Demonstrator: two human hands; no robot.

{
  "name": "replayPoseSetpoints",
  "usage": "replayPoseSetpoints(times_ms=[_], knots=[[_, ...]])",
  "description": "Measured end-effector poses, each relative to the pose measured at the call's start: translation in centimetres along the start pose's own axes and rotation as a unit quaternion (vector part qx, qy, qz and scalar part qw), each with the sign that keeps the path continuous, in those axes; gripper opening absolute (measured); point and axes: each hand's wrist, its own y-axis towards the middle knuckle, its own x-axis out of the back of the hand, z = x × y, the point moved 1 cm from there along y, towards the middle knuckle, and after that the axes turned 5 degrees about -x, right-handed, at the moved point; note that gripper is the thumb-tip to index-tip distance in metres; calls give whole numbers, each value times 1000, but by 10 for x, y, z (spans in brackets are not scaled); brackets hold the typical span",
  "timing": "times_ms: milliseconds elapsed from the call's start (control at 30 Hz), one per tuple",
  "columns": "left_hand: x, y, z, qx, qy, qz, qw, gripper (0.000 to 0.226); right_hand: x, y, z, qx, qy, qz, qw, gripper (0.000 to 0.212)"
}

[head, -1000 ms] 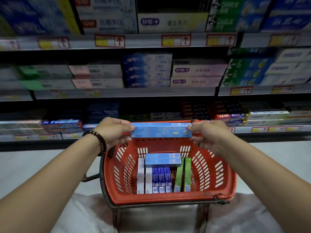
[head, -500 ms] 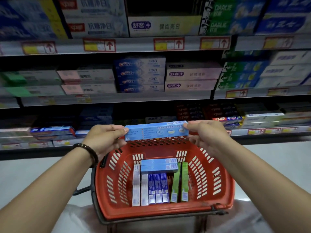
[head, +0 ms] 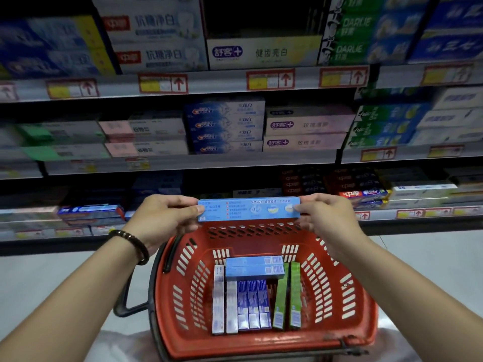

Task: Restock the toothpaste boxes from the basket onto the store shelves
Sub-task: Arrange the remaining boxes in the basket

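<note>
Head view: a light, stiff blue toothpaste box (head: 248, 209) is being pinched at its ends by the left hand (head: 163, 218) and right hand (head: 325, 220), above the basket (head: 347, 296) at 12 o'clock; crushable, likely.

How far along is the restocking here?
Done: cannot tell; the shelves look stocked, none traceable to this job. In hand: the left hand and right hand pinch a light blue box above the red basket. Left: nine boxes lie in the basket, two light blue, two white, three dark blue, two green.
</note>
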Motion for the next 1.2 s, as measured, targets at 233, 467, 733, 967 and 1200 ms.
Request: replayPoseSetpoints(times_ms=[233,467,733,967,1200], knots=[[5,-2,8,14,35,31,999,25,-1,-5,-5,17,-26,9,999,10],[3,-2,13,32,-29,8,999,21,-3,-4,-6,-11,18,30,999,7],[-5,-5,10,51,-24,9,998,23,-5,1,-7,-35,35,33,998,7],[-10,-11,1,25,20,-24,999,21,-7,4,-10,-17,10,31,999,14],[-8,-10,1,25,7,-14,1000,30,-9,-1,-7,-21,28,44,998,27]])
